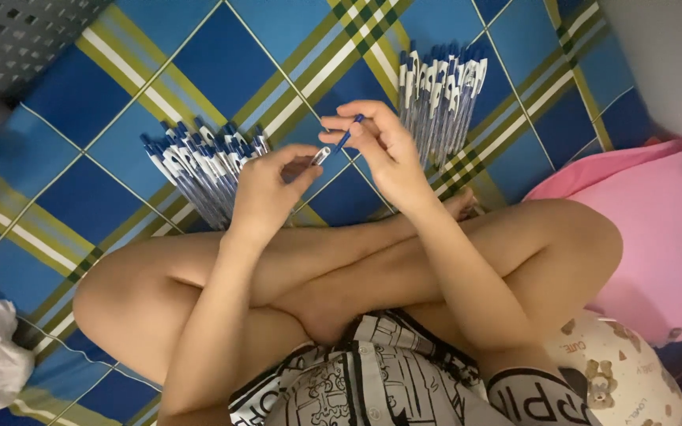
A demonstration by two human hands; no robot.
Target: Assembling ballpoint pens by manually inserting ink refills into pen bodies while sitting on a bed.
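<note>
Crossed bare legs (341, 276) fill the near view, on a blue plaid sheet (222, 55). Above them, the left hand (266, 189) pinches a clear pen barrel (321, 155), and the right hand (384, 150), at its 2 o'clock, pinches a blue refill (346, 138). Both parts look light, stiff and slick, best pinched mid-shaft. Pen piles lie at 10 o'clock (199, 170) and 1 o'clock (440, 99).

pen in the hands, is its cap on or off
Cannot tell for sure. The pen is held between the left hand and right hand; a blue end shows at the right fingertips, but fingers hide the rest.
</note>
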